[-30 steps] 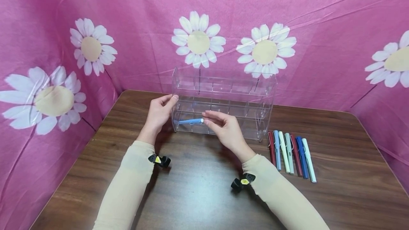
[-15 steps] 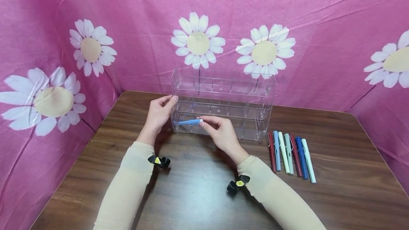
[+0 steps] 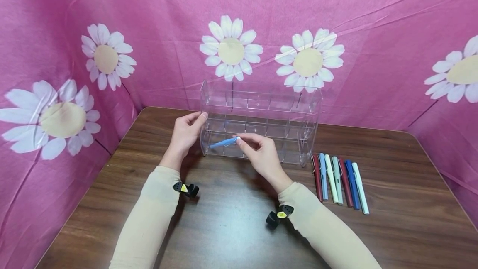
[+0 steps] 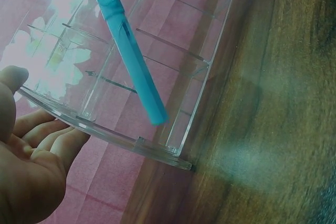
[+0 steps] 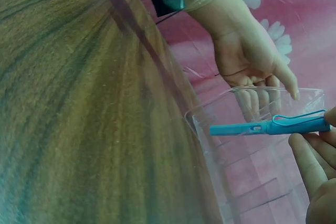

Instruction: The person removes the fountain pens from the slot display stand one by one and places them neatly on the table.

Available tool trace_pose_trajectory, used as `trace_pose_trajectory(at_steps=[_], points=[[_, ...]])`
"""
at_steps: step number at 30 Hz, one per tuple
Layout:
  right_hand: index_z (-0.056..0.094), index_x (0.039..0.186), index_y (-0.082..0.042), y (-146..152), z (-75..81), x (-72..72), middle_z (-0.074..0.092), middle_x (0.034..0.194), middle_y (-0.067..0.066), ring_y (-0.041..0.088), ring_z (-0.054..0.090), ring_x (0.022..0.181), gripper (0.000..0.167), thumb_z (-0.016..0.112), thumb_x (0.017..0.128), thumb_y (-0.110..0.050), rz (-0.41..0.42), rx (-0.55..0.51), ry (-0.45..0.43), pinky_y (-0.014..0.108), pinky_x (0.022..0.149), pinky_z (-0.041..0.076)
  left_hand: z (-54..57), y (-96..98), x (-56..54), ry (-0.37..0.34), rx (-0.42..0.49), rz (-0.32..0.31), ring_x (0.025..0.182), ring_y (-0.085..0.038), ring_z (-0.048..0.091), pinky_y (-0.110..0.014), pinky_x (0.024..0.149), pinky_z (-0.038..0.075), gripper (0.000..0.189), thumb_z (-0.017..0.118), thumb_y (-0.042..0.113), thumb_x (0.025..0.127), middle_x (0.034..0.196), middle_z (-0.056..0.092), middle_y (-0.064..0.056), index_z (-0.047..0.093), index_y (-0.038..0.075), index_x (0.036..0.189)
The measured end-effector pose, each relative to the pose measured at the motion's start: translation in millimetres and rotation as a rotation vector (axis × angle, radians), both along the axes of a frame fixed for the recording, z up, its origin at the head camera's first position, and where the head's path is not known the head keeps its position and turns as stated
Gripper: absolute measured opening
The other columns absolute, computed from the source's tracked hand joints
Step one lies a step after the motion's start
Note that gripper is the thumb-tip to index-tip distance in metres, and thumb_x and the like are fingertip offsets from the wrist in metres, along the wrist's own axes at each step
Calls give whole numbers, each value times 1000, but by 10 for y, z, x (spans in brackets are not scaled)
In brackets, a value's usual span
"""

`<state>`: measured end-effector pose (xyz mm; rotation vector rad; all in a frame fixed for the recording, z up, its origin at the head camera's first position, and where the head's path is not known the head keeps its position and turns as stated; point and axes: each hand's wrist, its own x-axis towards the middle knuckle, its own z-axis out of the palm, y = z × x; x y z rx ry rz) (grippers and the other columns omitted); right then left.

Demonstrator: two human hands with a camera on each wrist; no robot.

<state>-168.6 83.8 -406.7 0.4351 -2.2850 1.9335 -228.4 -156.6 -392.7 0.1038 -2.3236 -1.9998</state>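
Observation:
A clear acrylic tiered rack [image 3: 257, 103] with divided compartments stands at the back of the table. My left hand [image 3: 185, 131] grips its left side panel, thumb on one face and fingers on the other, as the left wrist view also shows. My right hand [image 3: 262, 157] pinches a light blue pen [image 3: 225, 142] by its cap end, in front of the lowest tier. The pen lies nearly level, its free end pointing left and slightly down. In the right wrist view, the capped blue pen [image 5: 241, 129] shows its wire clip beside the thumb and fingers of my right hand [image 5: 319, 169].
Several pens in red, blue, pale green and white lie in a row on the wooden table [image 3: 231, 227], right of the rack; a dark blue pen [image 3: 352, 184] is among them. A pink daisy-print cloth [image 3: 160, 53] hangs behind the table and at its sides.
My right hand has closed its fingertips on the pen's cap end. The pen has shifted slightly right, and its left end has dipped. My left hand stays on the rack.

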Motion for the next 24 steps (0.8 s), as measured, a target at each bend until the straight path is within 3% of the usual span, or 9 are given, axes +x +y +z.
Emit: trace_pose_trajectory(at_steps=[3, 6, 15, 24], points=[[80, 118, 2, 19, 25, 10, 82, 113, 20, 11, 78, 91, 20, 74, 101, -6, -17, -12, 22, 17, 76, 60, -5, -1, -3, 1, 8, -1, 85, -3, 71, -14, 75, 57, 53, 69, 27, 106, 113, 78, -22, 62, -9, 145], [79, 117, 4, 28, 50, 21, 81, 113, 22, 1, 74, 87, 20, 74, 101, -5, -21, -38, 39, 16, 75, 60, -8, -1, 0, 1, 11, 3, 85, -4, 71, -14, 74, 57, 53, 69, 27, 106, 114, 77, -25, 61, -9, 145], [78, 115, 7, 98, 153, 60, 80, 113, 26, 0, 75, 87, 17, 71, 102, -1, -37, -127, 99, 20, 78, 63, -6, 5, 9, 2, -6, -2, 86, -4, 71, -14, 75, 57, 52, 68, 27, 107, 122, 75, -32, 62, -8, 145], [77, 116, 7, 211, 294, 56, 80, 109, 26, 4, 74, 83, 18, 71, 101, 0, -115, -157, 146, 19, 73, 61, -10, 1, -2, 11, 6, 4, 82, -2, 69, -13, 72, 56, 51, 69, 26, 106, 108, 79, -20, 63, -10, 143]])
